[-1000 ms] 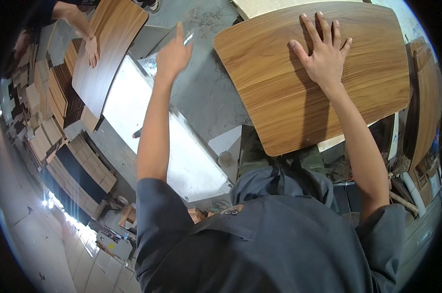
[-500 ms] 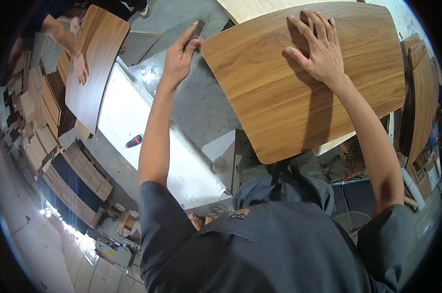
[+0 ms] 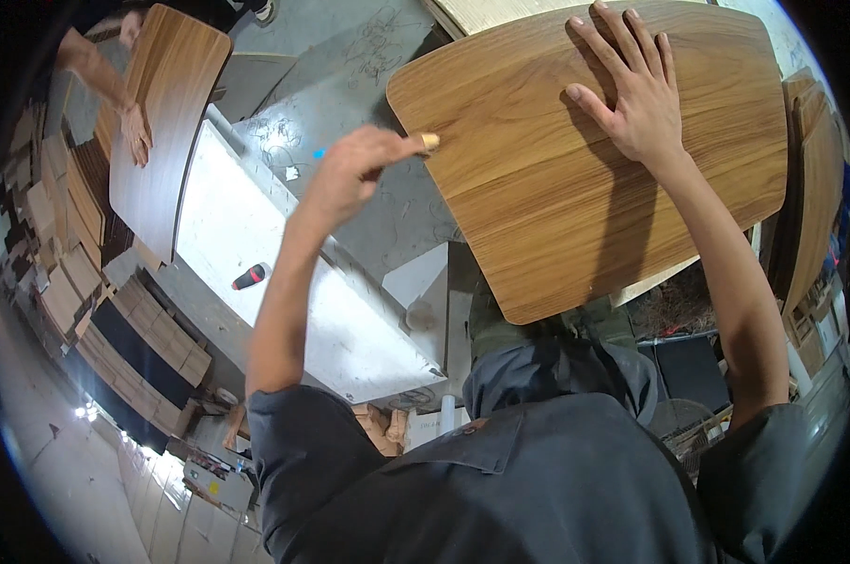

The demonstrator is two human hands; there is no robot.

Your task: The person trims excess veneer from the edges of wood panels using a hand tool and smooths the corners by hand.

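A wood-grain panel with rounded corners and bowed edges lies in front of me. My right hand rests on its far part, palm down with the fingers spread. At the panel's left edge is my left hand, closed and a little blurred, its foremost finger reaching the rim. A small pale-yellow tip shows at that finger's end; the rest of what the hand holds, if anything, is hidden.
Another person's hand lies on a similar panel at far left. A red-and-black tool sits on a white bench. More curved panels lean at the right. Stacked cardboard stands at lower left.
My left hand has come nearer and turned, its foremost finger now pointing right at the panel's left edge. The dark block at its fingers no longer shows. My right hand stays flat on the panel.
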